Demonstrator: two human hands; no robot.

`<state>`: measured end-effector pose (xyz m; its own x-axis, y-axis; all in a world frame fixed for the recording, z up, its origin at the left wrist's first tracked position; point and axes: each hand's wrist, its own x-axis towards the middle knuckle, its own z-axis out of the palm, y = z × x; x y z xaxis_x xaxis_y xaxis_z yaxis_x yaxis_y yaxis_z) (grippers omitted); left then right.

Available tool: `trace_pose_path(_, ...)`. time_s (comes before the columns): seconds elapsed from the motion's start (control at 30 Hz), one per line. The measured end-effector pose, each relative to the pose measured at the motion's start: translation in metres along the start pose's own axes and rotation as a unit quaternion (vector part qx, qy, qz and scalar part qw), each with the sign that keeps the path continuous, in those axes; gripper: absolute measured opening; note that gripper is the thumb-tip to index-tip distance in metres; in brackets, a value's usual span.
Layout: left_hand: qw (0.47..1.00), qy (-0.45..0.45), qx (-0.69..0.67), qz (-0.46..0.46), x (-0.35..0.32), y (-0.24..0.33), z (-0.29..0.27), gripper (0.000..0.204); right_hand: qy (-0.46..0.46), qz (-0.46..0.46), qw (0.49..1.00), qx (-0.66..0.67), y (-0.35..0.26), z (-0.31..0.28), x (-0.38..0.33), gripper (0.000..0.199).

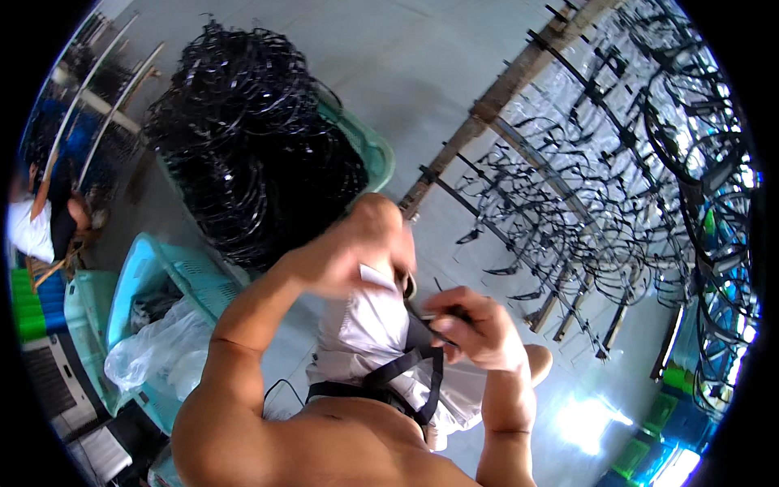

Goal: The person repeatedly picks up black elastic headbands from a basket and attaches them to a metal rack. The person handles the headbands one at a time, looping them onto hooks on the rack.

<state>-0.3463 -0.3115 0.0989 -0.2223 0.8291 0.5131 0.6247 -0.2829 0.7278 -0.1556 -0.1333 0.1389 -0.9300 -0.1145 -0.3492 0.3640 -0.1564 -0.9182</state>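
Note:
My left hand (pixel 337 261) is over my raised knee, smeared by motion, and its fingers cannot be made out clearly. Closer to my lap on the right, my right hand (pixel 484 331) is closed, fingers bent around a thin black strip (pixel 442 315); its exact kind is unclear. Light grey shorts (pixel 357 329) cover my legs, and a black strap (pixel 434 381) loops across them. Just beyond my left hand, a large heap of glossy black thin bands (pixel 235 138) fills a green plastic basket (pixel 383 154).
To the right stands a rack (pixel 466 130) hung with many curved black pieces (pixel 560 203). A light-blue basket (pixel 130 284) with a clear plastic bag (pixel 154 353) is at the left. Farther left, another person (pixel 36 223) sits. Green and blue crates (pixel 649 430) are at lower right.

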Motion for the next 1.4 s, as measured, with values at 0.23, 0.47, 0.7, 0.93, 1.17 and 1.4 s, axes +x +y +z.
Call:
trace_pose_path(0.23, 0.774, -0.053, 0.184, -0.604, -0.184, -0.281, 0.029, 0.057, 0.384, -0.423, 0.793, 0.212, -0.006, -0.077, -0.151, 0.024)
trace_pose_path(0.47, 0.711, -0.136, 0.25, -0.643, -0.168, -0.277, 0.048, 0.055, 0.374, -0.343, 0.766, 0.395, 0.054, -0.187, -0.129, 0.017)
trace_pose_path(0.7, 0.697, -0.139, 0.263, -0.653, -0.176, -0.263, 0.028, 0.053, 0.443, -0.206, 0.825, 0.284, 0.035, -0.18, -0.072, 0.012)
trace_pose_path(0.93, 0.696, -0.163, 0.267, -0.646, -0.158, -0.282, 0.038, 0.05, 0.461, -0.126, 0.833, 0.278, 0.103, -0.213, -0.062, 0.011)
trace_pose_path(1.17, 0.698, -0.149, 0.266, -0.648, -0.15, -0.288, 0.04, 0.048, 0.461, -0.196, 0.817, 0.287, 0.104, -0.2, -0.064, 0.013)
trace_pose_path(1.4, 0.781, 0.161, -0.248, -0.55, -0.081, -0.178, -0.002, 0.038, 0.467, -0.216, 0.807, 0.289, 0.114, -0.199, -0.068, 0.015)
